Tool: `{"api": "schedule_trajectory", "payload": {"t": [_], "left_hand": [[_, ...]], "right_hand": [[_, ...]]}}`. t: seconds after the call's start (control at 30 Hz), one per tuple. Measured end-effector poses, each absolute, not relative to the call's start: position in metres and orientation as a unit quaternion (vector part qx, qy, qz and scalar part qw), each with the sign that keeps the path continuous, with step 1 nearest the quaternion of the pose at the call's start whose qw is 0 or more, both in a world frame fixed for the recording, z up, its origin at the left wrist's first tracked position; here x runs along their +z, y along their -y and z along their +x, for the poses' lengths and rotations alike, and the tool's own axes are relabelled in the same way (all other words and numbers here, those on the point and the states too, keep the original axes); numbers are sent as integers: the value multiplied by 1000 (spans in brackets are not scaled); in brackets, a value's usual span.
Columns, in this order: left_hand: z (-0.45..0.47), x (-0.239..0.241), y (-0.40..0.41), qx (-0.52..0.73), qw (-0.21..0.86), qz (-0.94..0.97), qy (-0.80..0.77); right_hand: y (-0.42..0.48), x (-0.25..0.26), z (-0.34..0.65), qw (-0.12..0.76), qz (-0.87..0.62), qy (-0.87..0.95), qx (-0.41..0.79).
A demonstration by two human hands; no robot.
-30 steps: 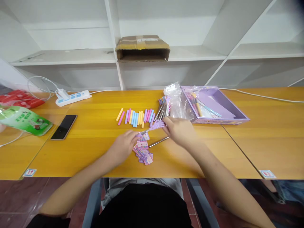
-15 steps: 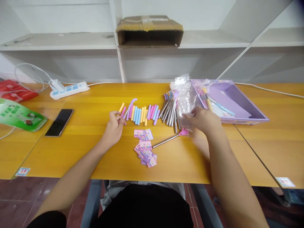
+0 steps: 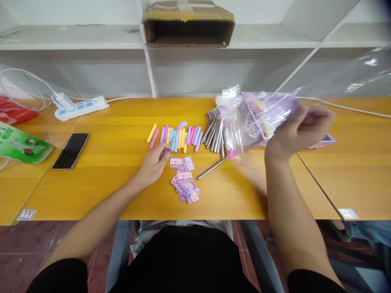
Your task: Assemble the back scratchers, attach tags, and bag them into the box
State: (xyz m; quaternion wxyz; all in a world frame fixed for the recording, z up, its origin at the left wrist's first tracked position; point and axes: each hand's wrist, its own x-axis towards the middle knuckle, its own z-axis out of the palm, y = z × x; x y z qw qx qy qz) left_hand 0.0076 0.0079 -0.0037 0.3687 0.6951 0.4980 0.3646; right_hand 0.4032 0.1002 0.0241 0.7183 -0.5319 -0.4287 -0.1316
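Observation:
My left hand [image 3: 154,162] is closed on a thin stick with a purple claw-shaped head [image 3: 178,131], held over a row of pastel sleeves [image 3: 175,137] on the yellow table [image 3: 122,179]. My right hand [image 3: 301,129] is raised at the right, pinching a clear plastic bag [image 3: 269,114] in front of a purple tray [image 3: 326,139]. A bundle of metal sticks with coloured heads [image 3: 215,131] lies beside the sleeves. One loose stick with a pink head [image 3: 217,163] lies nearer me. Small pink and purple cards [image 3: 184,182] are heaped by my left hand.
A black phone [image 3: 71,150], a green packet [image 3: 21,145], red packets [image 3: 12,114] and a white power strip [image 3: 82,108] sit at the left. An open cardboard box [image 3: 187,23] rests on the white shelf behind. A white cable [image 3: 351,109] crosses the table's right side.
My right hand has risen and moved right, lifting a clear bag in front of the tray. My left hand drew back toward the cards with the purple-headed stick. The pink-headed stick stays down.

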Motion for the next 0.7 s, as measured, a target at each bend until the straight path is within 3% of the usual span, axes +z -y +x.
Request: {"api": "schedule_trajectory", "payload": {"t": [0.1,0.3,0.5,0.7], "left_hand": [[12,-3,-5,367,396,693,-478],[18,-1,1,341,453,721,-399],[22,-2,5,302,438,753,-387],[25,-1,8,304,466,739,-381]], "right_hand": [[-90,26,382,734,-483,476,32],[-38,1,302,487,-416,646,415],[-17,-17,270,385,-322,722,477],[-20,-13,275,346,-298,654,604]]}}
